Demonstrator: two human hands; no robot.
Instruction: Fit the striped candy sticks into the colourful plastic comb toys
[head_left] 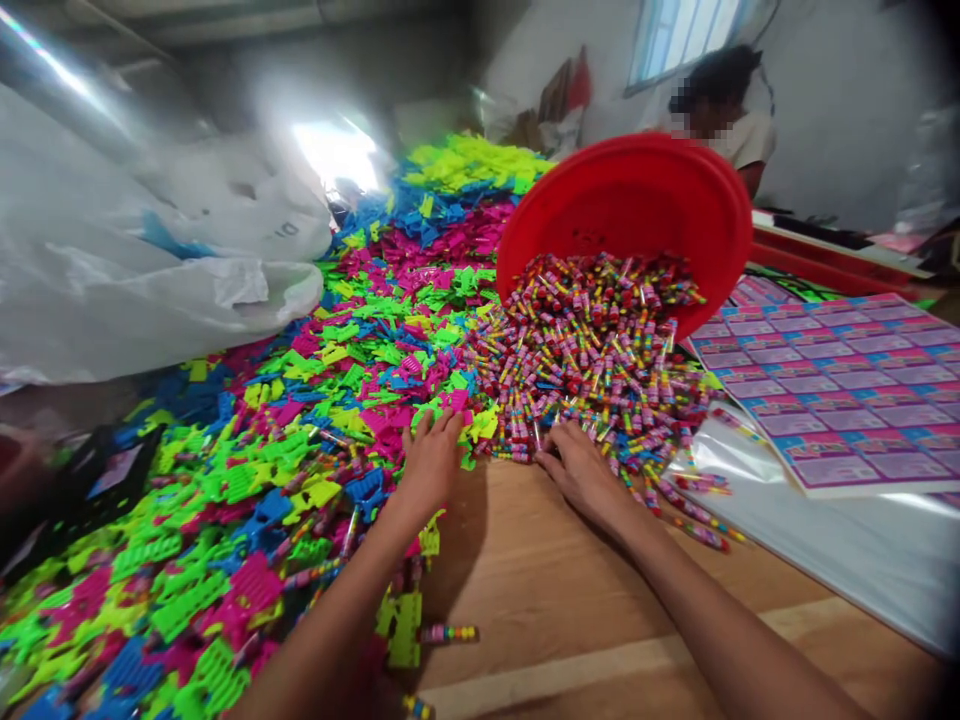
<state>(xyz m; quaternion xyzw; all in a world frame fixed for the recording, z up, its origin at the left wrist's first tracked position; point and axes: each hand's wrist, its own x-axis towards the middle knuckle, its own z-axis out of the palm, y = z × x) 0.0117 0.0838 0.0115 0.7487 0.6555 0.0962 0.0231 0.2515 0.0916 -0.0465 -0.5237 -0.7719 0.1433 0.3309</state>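
My left hand [433,458] reaches palm down into the edge of a heap of bright plastic pieces [390,345], its fingers apart and touching a pink piece [455,399]. These flat, slotted pieces are green, yellow, pink and blue. My right hand [579,468] is at the near edge of a pile of small candy-filled tubes [577,350], fingers curled in toward the thumb. What lies between those fingertips is hidden. The tubes spill from a red plastic basin [637,190] tipped on its side toward me. A loose tube [454,633] lies by a yellow piece on the wooden tabletop [540,590].
Printed pink-and-blue card sheets [847,385] lie at the right over clear plastic film [840,545]. Big white sacks [150,290] stand at the left, near a black crate [112,480]. A person [750,140] is behind the basin; a blurred hand [21,465] shows far left.
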